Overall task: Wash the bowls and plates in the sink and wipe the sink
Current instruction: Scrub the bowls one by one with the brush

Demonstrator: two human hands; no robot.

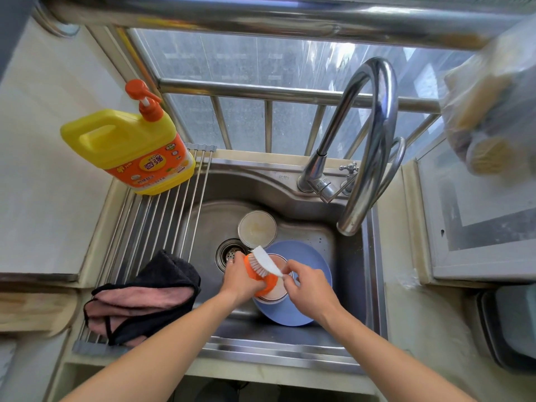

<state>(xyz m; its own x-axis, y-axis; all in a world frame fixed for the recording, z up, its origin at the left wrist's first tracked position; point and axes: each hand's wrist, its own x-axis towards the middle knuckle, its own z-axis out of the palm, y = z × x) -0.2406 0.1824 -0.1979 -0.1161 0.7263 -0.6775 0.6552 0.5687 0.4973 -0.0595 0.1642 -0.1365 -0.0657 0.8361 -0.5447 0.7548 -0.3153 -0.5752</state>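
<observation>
Two bare arms reach down into the sink [290, 198]. The left hand [242, 281] has its grip wrapped around an orange bowl [268, 281], tipped on its side. The right hand [309, 285] pinches the thin end of a white brush [265, 261]. The brush's long line runs up and away to the left of that grip, and its bristles touch the bowl's rim. Both hands are right at the bowl, so the next scrub needs only a small push. Under the bowl lies a blue plate [307, 311], flat on the sink floor. Beyond the left grip sits a white bowl [257, 229], still dirty. I think washing has only just started. Left of the left grip, a dark cloth [145, 297] waits on the rack [162, 221].
</observation>
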